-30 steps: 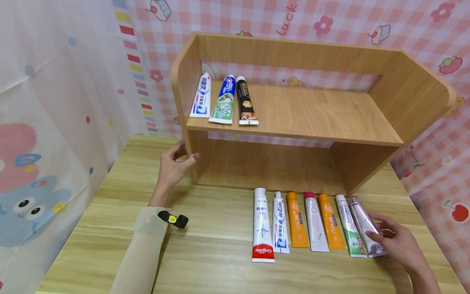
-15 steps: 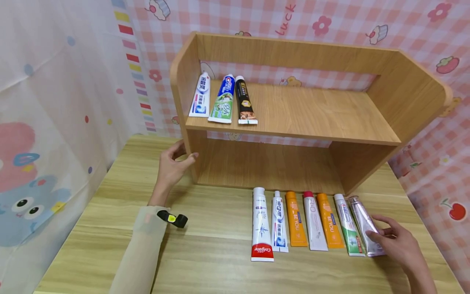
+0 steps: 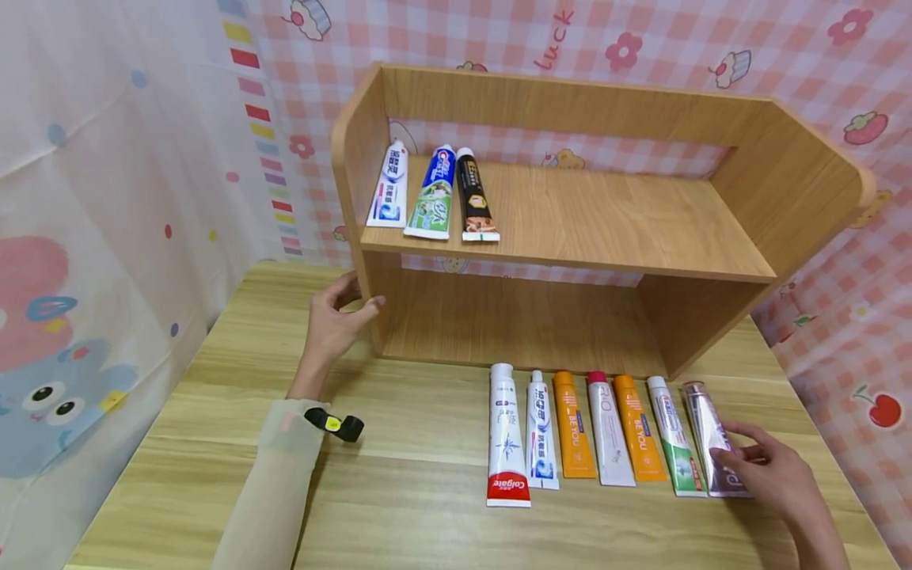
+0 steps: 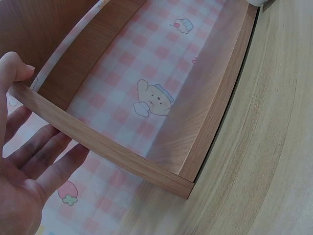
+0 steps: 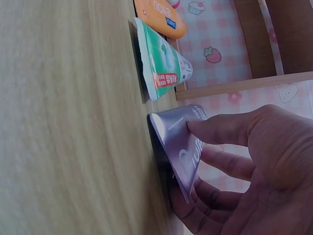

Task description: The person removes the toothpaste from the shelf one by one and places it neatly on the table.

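My left hand [image 3: 335, 323] grips the left side panel of a two-tier wooden shelf [image 3: 570, 261]. In the left wrist view, its thumb lies on the panel's inner side and the fingers on the outer side. At the right end of a row of toothpaste tubes, my right hand [image 3: 773, 473] holds a silvery-purple toothpaste tube [image 3: 707, 427]. The right wrist view shows the thumb on the tube's [image 5: 181, 134] printed face and fingers around its far edge, with that side tilted up from the table. Beside it lies a green-and-white toothpaste tube [image 3: 675, 439].
Two orange tubes [image 3: 574, 427], a white tube with a pink cap [image 3: 611, 431], a blue-and-white tube [image 3: 542, 431] and a Colgate tube [image 3: 507, 435] continue the row before the shelf. On the upper tier lie a white tube [image 3: 389, 186], a Crest tube [image 3: 433, 194] and a black tube [image 3: 475, 194].
The silvery-purple tube has turned a little in my right hand: its cap end has shifted right, away from the green-and-white tube. My left hand stays on the panel.
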The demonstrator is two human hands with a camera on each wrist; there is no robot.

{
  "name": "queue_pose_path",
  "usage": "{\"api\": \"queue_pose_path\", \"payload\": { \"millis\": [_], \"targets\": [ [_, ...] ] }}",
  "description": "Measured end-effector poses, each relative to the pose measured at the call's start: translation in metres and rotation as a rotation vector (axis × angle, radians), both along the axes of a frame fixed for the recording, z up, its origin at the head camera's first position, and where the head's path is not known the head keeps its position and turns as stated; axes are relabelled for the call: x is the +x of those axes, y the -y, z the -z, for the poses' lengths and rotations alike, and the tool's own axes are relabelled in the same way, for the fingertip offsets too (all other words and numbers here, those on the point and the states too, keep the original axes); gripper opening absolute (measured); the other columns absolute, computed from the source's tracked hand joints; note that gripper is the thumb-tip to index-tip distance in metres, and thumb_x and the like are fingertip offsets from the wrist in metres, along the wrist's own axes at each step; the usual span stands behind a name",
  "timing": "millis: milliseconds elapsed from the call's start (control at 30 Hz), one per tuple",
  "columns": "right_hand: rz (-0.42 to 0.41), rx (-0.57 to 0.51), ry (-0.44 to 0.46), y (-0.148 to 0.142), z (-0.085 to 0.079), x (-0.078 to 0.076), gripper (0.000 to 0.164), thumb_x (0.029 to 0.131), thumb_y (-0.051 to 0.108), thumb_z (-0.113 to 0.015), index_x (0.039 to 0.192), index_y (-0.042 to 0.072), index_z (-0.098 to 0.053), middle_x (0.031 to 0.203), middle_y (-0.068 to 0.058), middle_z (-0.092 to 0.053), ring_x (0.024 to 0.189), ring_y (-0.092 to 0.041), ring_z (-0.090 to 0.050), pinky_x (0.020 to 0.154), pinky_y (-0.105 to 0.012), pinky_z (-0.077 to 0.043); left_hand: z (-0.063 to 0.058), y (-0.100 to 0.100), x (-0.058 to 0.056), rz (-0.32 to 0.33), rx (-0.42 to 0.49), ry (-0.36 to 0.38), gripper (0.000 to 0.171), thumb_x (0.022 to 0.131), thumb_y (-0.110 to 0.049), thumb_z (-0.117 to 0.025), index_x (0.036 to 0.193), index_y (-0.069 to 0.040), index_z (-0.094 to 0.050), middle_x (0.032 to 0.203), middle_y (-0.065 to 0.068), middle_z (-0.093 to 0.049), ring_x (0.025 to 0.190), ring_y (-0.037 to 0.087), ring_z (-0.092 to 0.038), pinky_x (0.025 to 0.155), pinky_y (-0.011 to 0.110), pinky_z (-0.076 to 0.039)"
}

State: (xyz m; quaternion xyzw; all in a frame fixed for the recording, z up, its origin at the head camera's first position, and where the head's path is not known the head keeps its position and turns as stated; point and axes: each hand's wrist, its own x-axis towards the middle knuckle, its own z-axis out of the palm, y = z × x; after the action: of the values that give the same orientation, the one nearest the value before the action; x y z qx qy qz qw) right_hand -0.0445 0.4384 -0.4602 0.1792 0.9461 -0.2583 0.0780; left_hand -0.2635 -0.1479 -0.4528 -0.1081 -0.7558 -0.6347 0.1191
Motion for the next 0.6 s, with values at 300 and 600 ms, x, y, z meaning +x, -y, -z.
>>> {"api": "queue_pose_path", "payload": {
  "millis": [300, 600],
  "targets": [
    [0.01, -0.011, -0.037, -0.0061, 0.0042, -0.0004, 0.066, 0.097, 0.044, -0.068, 0.145, 0.003, -0.053, 0.114, -0.027, -0.071, 0.085, 0.001, -0.058, 0.064, -0.021, -0.048, -0.0002, 0.0005, -0.0005, 0.002, -0.001, -0.004, 0.049, 0.088, -0.015, -0.077, 0.136, -0.012, -0.066, 0.124, 0.018, -0.071, 0.105, 0.017, -0.065, 0.082, 0.017, -0.06],
    [-0.028, -0.033, -0.039, -0.0075, 0.0041, -0.0003, 0.066, 0.099, 0.045, -0.065, 0.146, 0.001, -0.05, 0.124, -0.031, -0.067, 0.09, -0.004, -0.062, 0.066, -0.021, -0.05, 0.0, 0.0008, 0.0003, 0.006, 0.008, 0.009, 0.049, 0.088, -0.014, -0.077, 0.136, -0.011, -0.067, 0.123, 0.019, -0.07, 0.106, 0.016, -0.065, 0.084, 0.018, -0.06]
  ]
}}
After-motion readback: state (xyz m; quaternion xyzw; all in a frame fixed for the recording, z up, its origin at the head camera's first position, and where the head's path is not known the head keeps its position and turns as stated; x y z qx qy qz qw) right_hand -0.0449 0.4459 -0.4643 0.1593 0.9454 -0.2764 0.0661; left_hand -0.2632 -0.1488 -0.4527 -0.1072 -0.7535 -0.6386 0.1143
